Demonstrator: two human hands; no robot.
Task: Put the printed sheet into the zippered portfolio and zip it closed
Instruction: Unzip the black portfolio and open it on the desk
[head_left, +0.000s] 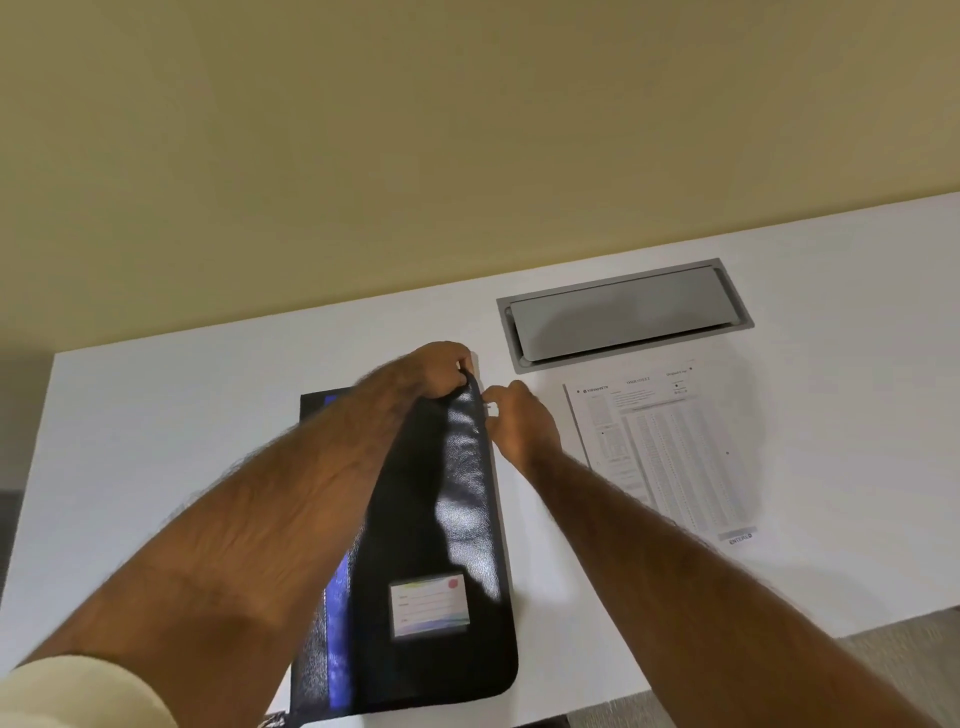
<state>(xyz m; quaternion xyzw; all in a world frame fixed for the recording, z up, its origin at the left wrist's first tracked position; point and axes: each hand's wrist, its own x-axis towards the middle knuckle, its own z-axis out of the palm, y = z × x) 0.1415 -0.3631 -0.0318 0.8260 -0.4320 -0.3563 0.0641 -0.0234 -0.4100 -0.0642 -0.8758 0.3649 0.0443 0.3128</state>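
Observation:
A black zippered portfolio (441, 525) with a blue stripe and a small card label lies lengthwise on the white desk (156, 441). My left hand (439, 371) grips its far top corner and lifts that edge a little. My right hand (519, 421) is at the portfolio's right edge near the top, pinching what looks like the small zipper pull. The printed sheet (670, 452), covered in fine tables of text, lies flat on the desk to the right of the portfolio, untouched.
A grey cable hatch (623, 312) is set into the desk behind the sheet. A beige wall (415, 156) stands right behind the desk. The desk's front edge runs close under the portfolio's near end, with carpet floor at the lower right.

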